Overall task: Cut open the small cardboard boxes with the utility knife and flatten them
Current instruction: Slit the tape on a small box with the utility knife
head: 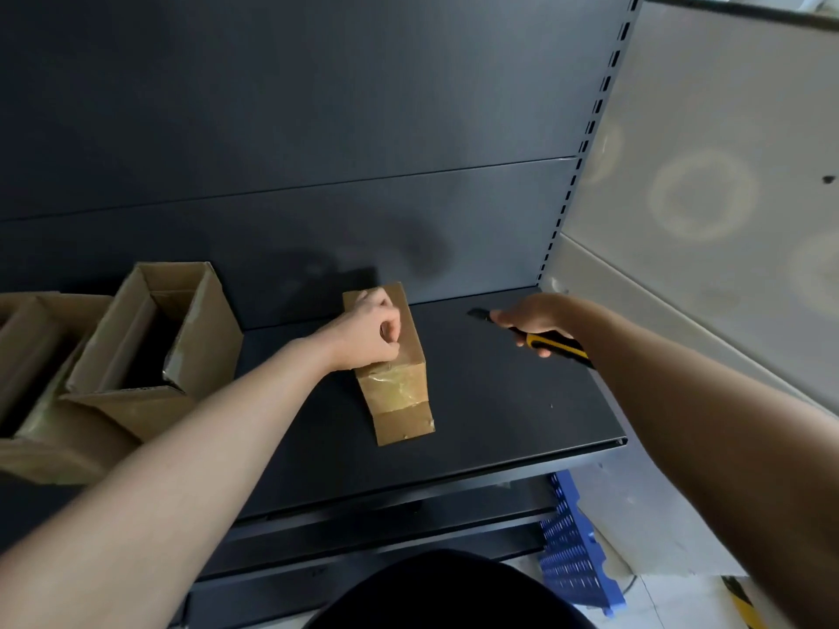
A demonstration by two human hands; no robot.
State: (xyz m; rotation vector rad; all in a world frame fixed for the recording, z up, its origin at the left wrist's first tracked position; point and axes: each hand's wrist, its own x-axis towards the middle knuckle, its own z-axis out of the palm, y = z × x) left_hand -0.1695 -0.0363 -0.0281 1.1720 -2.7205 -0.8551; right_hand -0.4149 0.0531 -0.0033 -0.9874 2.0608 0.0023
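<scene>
A small closed cardboard box (399, 392), sealed with clear tape, lies on the dark shelf (499, 410) in the middle. My left hand (367, 333) lies on its top with the fingers curled over the box's upper edge, holding it down. My right hand (535, 320) hovers to the right of the box, above the shelf, and grips a yellow-and-black utility knife (545, 340). The knife's black tip points left toward the box, a hand's width away from it.
Open, empty cardboard boxes (159, 347) are stacked on the left of the shelf. The shelf's dark back panel (318, 174) rises behind; a slotted upright (585, 143) and a grey wall stand to the right. A blue plastic crate (572, 551) sits on the floor below.
</scene>
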